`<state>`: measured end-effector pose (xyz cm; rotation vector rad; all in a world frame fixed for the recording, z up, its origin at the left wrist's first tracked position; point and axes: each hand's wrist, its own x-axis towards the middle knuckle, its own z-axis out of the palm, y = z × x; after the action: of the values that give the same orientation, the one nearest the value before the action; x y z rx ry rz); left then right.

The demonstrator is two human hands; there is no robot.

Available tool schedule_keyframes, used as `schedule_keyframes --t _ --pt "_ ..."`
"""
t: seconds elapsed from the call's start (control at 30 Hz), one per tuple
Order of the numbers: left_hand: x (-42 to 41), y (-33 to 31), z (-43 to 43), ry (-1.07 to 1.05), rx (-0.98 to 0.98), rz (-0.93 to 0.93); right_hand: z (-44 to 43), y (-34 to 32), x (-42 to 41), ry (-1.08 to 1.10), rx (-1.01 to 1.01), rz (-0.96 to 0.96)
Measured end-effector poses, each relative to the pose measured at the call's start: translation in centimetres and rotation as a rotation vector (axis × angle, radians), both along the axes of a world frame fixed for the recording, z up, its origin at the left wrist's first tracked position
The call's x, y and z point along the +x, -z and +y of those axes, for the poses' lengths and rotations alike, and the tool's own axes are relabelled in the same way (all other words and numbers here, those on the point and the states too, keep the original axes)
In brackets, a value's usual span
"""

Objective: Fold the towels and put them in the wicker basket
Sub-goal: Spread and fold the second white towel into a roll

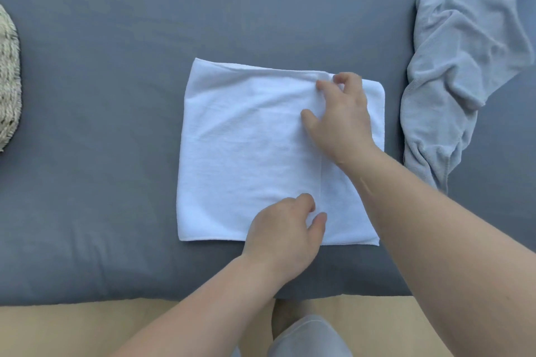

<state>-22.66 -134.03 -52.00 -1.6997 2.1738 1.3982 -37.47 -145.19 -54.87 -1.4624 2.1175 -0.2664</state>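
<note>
Hands are folding a white square terry towel (246,148) at frame centre on a grey-blue bedsheet (101,66).
Right hand (342,119) and left hand (285,236) are each pinching the towel's folded edge; a crumpled pale grey towel (461,66) is lying upper right, a woven wicker basket (7,81) at left edge.

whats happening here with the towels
A person is folding a white square towel on a grey bedsheet. The right hand pinches the folded flap's far edge, the left hand its near edge. A crumpled grey towel waits at right; the woven wicker basket sits at far left.
</note>
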Motion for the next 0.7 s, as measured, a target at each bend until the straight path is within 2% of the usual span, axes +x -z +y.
schedule_keyframes --t 0.07,0.1,0.2,0.27,0.33,0.4,0.5,0.6,0.7 --pt "1.9 -0.2 -0.4 -0.117 -0.128 0.045 0.3 -0.6 1.7 -0.039 -0.087 0.158" --pt "3.1 -0.2 -0.8 -0.187 -0.196 0.037 0.3 -0.9 2.9 -0.081 -0.147 0.174" --pt "7.8 0.0 -2.1 -0.421 -0.339 -0.078 0.2 -1.3 7.5 -0.285 -0.324 0.076" --pt "11.0 0.3 -2.7 -0.562 -0.318 -0.176 -0.4 -1.5 10.6 -0.396 -0.345 -0.01" --pt "13.5 0.7 -2.7 -0.647 -0.223 -0.251 -1.4 -1.8 13.4 -0.483 -0.221 -0.015" --pt "15.0 1.2 -2.3 -0.595 -0.16 -0.301 -2.6 -1.6 15.2 -0.527 -0.067 0.083" --pt "16.2 1.9 -2.2 -0.412 -0.162 -0.308 -4.1 -1.1 17.0 -0.52 0.085 0.217" --pt "17.2 2.7 -2.9 -0.308 -0.161 -0.258 -4.7 -0.5 18.0 -0.475 0.078 0.275" --pt "18.2 2.7 -3.5 -0.25 -0.148 -0.205 -5.2 -0.4 18.6 -0.428 0.0 0.217"
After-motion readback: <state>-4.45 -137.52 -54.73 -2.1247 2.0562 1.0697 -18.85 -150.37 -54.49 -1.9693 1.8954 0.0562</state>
